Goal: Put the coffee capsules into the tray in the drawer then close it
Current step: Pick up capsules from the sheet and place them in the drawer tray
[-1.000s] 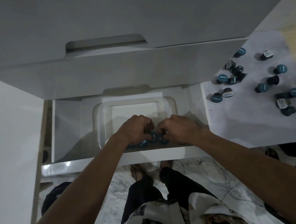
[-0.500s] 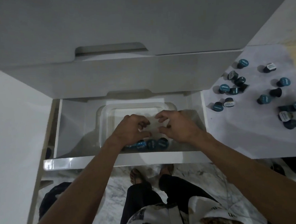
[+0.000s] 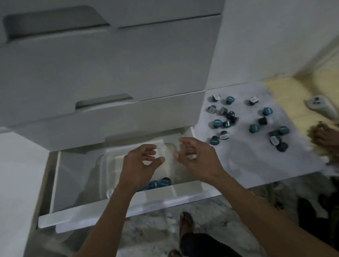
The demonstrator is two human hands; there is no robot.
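Head view: left hand (image 3: 139, 168) and right hand (image 3: 198, 158) hover empty, grip loose, over tray (image 3: 105, 162).

Teal capsules (image 3: 160, 183) lie in the clear tray (image 3: 105, 168), drawer (image 3: 129, 207) open.

Your left hand (image 3: 140, 166) and your right hand (image 3: 197, 158) are raised side by side, apart from one another, with both bare forearms reaching up from the lower edge of the view. Each hand shows its back to the camera. The fingers (image 3: 148, 149) of your left hand are curled loosely, thumb tip pointing toward the right hand. The fingers of your right hand are likewise half-curled and spread. Neither hand grips anything.
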